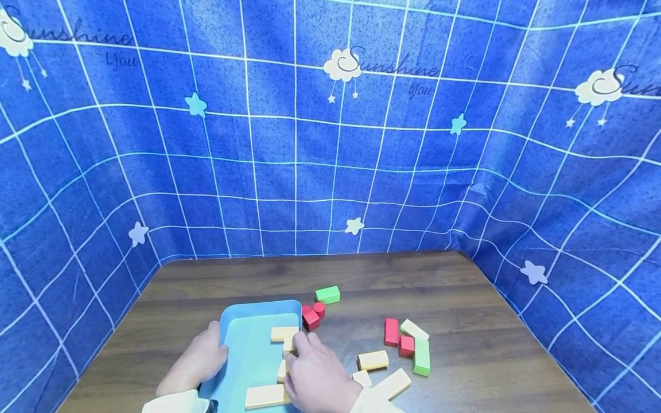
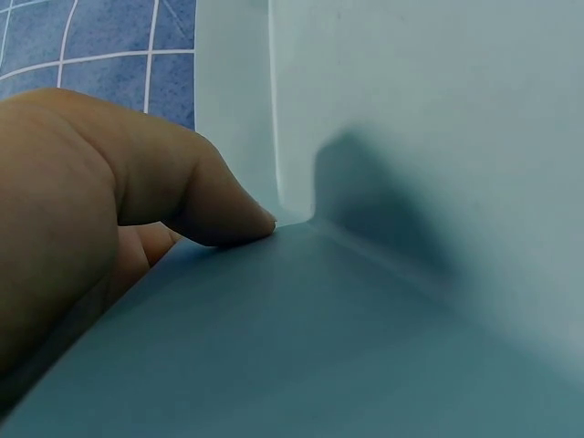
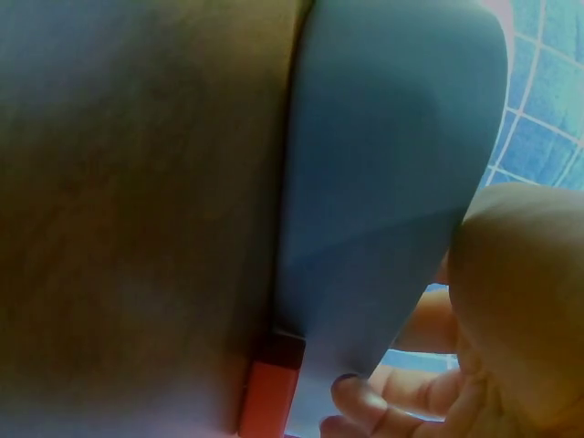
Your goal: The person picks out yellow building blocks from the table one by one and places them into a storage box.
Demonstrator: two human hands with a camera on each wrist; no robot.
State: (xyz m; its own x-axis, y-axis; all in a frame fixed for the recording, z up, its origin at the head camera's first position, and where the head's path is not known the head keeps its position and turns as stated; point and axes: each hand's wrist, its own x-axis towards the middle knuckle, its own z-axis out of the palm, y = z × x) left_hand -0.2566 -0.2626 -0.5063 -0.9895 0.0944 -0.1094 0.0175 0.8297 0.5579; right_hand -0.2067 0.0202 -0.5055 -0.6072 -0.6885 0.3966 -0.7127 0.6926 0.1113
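A light blue tray (image 1: 248, 344) lies at the front left of the table. My left hand (image 1: 201, 358) grips its left wall, with the thumb (image 2: 196, 173) bent over onto the inner side. Over the right wall, my right hand (image 1: 320, 373) reaches with curled fingers beside the pale wooden blocks; I cannot tell whether it holds one. Inside the tray are several of these: a pale rounded block (image 1: 283, 334) by the right wall, a long pale block (image 1: 265, 396) near the front, and others partly hidden by the right hand. The right wrist view shows fingertips (image 3: 360, 401) near the tray's outer wall.
Outside the tray's far right corner sit a red block (image 1: 311, 319), a red cylinder (image 1: 319, 310) and a green block (image 1: 327, 295). Right of my right hand are a yellow rounded block (image 1: 373, 360), a long pale block (image 1: 393, 383), red blocks (image 1: 391, 331) and green blocks (image 1: 421, 357).
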